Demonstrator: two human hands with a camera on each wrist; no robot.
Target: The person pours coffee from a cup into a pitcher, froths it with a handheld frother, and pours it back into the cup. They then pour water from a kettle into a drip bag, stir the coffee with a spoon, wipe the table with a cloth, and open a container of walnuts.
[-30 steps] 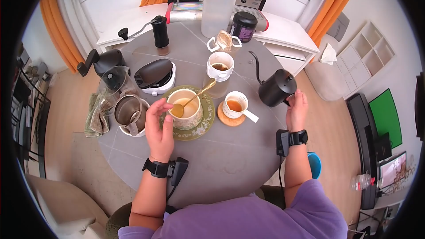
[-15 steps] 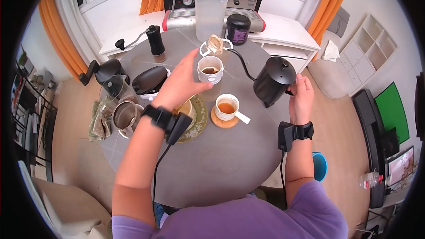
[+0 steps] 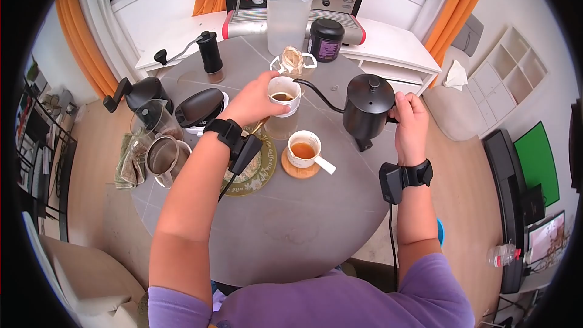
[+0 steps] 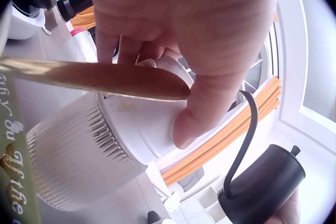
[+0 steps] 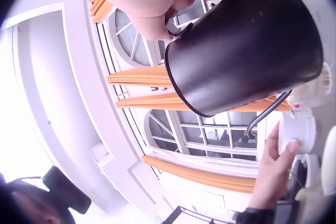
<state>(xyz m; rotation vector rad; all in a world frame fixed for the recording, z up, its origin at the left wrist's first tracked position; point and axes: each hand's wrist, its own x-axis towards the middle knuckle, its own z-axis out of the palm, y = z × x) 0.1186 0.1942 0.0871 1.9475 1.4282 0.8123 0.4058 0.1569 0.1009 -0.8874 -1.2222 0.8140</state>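
My left hand (image 3: pixel 254 101) grips a white coffee dripper (image 3: pixel 285 88), thumb on the near side and fingers round the far side. Dark liquid shows inside it. Under the dripper stands a ribbed clear glass (image 4: pixel 79 153). My right hand (image 3: pixel 411 129) holds a black gooseneck kettle (image 3: pixel 366 110) by its handle, and the spout tip overlaps the dripper's rim in the head view. A gold spoon (image 4: pixel 100 79) crosses close to the left thumb in the left wrist view. Nearer to me, a small white handled cup (image 3: pixel 303 157) of amber liquid sits on a wooden coaster (image 3: pixel 300 172).
Behind the dripper are a used filter bag (image 3: pixel 293 59), a tall frosted jug (image 3: pixel 289 21) and a black jar (image 3: pixel 326 39). To the left stand a hand grinder (image 3: pixel 211 54), a scale (image 3: pixel 195 123) and a metal pitcher (image 3: pixel 165 157). A green plate (image 3: pixel 267 173) lies under my left forearm.
My left hand has left the spoon and cup on the green plate, reached forward and taken hold of the dripper. The kettle has risen and moved left, its spout swinging down to the dripper.
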